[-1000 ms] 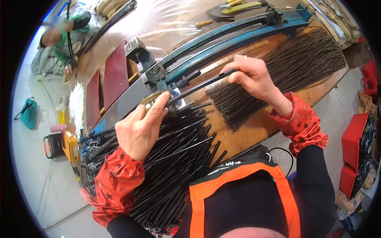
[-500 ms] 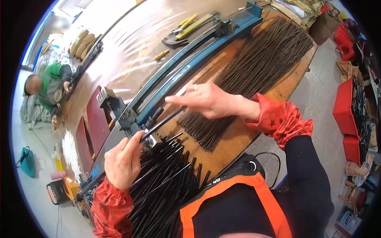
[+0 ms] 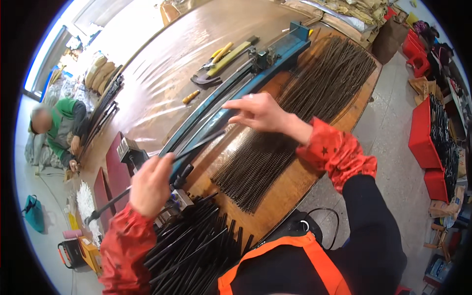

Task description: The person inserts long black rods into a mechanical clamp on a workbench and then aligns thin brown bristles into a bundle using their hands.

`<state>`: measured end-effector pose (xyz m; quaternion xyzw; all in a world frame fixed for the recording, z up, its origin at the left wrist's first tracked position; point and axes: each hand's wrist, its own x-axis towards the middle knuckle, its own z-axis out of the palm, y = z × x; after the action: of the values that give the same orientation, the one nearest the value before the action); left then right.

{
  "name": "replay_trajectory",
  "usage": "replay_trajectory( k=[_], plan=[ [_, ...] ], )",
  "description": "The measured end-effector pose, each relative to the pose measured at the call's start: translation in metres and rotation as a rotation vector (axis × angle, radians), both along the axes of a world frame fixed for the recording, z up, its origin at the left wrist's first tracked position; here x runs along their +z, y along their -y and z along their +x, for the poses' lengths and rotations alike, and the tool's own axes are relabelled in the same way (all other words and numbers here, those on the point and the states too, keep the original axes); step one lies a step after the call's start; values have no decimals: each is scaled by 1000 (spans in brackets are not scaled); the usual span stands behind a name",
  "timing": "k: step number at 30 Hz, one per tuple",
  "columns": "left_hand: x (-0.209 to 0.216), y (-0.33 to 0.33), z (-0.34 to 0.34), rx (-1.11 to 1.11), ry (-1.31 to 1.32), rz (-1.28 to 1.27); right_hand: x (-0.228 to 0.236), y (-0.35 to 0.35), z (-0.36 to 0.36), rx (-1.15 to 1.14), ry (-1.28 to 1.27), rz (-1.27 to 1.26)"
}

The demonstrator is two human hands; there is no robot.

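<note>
Left hand (image 3: 150, 188): fingers closed around black rod (image 3: 199, 145) | Right hand (image 3: 260, 113): fingers parted near its tip | Advisable: firm, steady support

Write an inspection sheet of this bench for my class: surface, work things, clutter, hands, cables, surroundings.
Surface: wooden bench, partly under clear sheeting.
Job's things: dark rod, held; black tubes, piled; coiled strands, bundled; blue rail.
Clutter: yellow-handled tools and short yellow handle beyond the rail.
Hands: left hand closed around the rod; right hand open near its far end.
Cables: black cable looping beside the person.
Surroundings: co-worker at left; red bins at right.
</note>
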<state>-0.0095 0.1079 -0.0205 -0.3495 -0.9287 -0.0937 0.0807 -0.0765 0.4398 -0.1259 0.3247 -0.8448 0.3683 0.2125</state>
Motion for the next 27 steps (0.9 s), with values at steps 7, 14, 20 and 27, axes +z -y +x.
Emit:
replay_trajectory(
  k=[7,14,20,27],
  plan=[
    [-13,-31,-19,-73,-4,-39,1,2,-1,138,-161,37],
    [-7,-18,-5,-17,-64,-62,-5,21,13,-158,-243,13],
    [13,6,7,95,-188,-114,-16,21,14,-332,-138,21],
    [21,40,25,160,-179,-81,11,56,32,38,-191,-166]
  ],
)
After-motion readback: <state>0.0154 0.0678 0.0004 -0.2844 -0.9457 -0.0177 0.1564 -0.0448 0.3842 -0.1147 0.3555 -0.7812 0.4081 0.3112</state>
